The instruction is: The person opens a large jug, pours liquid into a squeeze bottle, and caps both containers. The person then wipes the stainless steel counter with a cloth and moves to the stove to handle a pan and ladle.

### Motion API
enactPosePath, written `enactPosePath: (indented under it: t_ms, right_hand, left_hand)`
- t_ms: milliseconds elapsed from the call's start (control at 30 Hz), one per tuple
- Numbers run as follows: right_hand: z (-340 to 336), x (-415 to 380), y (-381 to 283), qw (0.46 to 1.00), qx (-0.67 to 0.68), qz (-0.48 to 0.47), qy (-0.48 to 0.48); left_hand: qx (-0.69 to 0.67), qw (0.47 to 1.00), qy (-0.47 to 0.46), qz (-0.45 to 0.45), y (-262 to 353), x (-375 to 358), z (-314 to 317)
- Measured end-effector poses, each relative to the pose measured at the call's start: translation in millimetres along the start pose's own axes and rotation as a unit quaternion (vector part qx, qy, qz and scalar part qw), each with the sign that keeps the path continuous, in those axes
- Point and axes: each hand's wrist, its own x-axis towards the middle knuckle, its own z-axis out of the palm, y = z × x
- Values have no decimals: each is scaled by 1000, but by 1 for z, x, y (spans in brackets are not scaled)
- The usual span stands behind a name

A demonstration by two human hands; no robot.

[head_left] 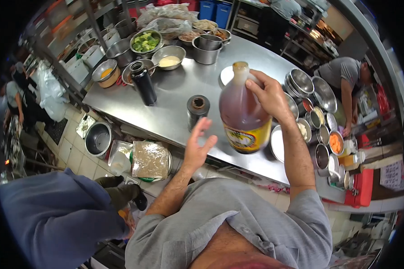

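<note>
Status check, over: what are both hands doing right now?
Right hand grips big amber bottle by its shoulder. Left hand open, empty, beside it. Steel canister close by.

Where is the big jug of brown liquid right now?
The jug stands near the steel counter's front edge, gripped by the right hand, just right of a small metal canister.

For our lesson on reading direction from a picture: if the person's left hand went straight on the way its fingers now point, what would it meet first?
Probably the small dark metal canister on the steel counter. The open left hand points up and away toward it. Depth is unclear, so the hand may pass above it; the big brown jug stands off to the side.
</note>
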Motion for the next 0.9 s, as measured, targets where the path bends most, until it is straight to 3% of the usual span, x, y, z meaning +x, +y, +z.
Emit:
enactPosePath:
  t_ms: [167, 333, 400, 600, 667, 700, 767, 833, 900]
  right_hand:
    - [29, -6, 28, 979, 99, 51, 169]
    - [65, -4, 61, 963, 169, 45, 206]
    - [76, -1, 69, 942, 208, -8, 265]
    - [62, -9, 78, 958, 214, 2, 190]
    - [46, -22, 103, 982, 63, 11, 176]
    - [44, -32, 119, 976, 58, 20, 208]
    - [47, -60, 156, 977, -71, 149, 137]
    - [58, -93, 187, 965, -206, 160, 2]
    - [64, -110, 187, 954, -225, 191, -46]
  left_hand:
    - [100, 984, 144, 42, -11, 5, -21]
    - [134, 979, 153, 28, -22, 16, -28]
    - [141, 977, 158, 25, -26, 20, -25]
    - [177, 973, 142, 44, -38, 43, -22]
    - [171, 975, 133, 52, -41, 51, -19]
    - [169, 976, 129, 51, -42, 56, -18]
    - [91, 990, 103, 41, -46, 63, -16]
    - [32, 995, 99, 9, -38, 65, -9]
    - [-25, 995, 97, -23, -36, 67, -3]
